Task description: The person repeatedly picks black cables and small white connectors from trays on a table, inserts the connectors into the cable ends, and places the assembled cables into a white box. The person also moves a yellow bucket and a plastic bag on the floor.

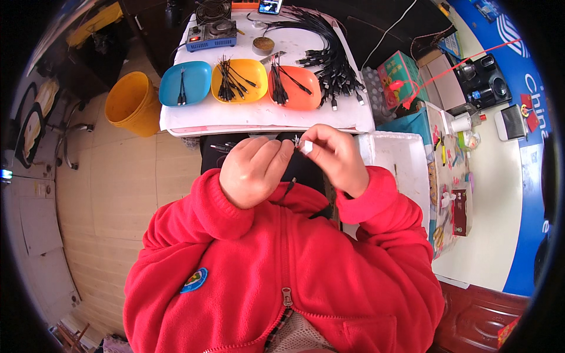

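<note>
In front of my chest, my left hand [254, 169] is closed around a short black cable, most of it hidden by the fingers. A small black plug end [290, 186] shows below that hand. Thin bare wire ends [296, 140] stick out between my two hands. My right hand [336, 154] pinches at these wire ends, thumb against fingers, with a white wrap [306, 147] on the thumb. Beyond my hands, a blue tray [200, 72], a yellow tray [256, 93] and an orange tray [312, 101] hold short black cables. More dark cables [222, 147] lie near my lap.
A white-covered table [235, 119] stands ahead. It bears a large bundle of black cables [335, 59], a blue heating unit [212, 39] and a round tin [263, 45]. A yellow bucket [126, 109] is at the left; a white foam box [406, 138] is at the right.
</note>
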`<act>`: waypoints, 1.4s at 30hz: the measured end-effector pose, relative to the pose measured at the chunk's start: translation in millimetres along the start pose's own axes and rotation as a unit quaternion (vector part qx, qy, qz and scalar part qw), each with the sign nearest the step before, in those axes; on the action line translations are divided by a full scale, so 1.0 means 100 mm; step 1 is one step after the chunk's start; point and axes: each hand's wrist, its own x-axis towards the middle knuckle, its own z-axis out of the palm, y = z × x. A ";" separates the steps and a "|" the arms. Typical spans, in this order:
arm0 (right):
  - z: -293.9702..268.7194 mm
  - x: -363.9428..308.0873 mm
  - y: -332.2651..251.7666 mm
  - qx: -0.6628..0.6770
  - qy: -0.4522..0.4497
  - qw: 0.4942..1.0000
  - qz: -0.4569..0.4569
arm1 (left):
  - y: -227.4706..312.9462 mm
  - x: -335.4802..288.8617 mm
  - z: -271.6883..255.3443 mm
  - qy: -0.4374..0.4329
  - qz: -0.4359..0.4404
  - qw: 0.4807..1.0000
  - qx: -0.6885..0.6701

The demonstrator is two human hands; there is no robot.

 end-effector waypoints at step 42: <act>-0.07 0.05 0.06 0.056 -0.081 0.990 0.099 | -0.11 -0.15 0.09 -0.035 -0.059 0.987 -0.145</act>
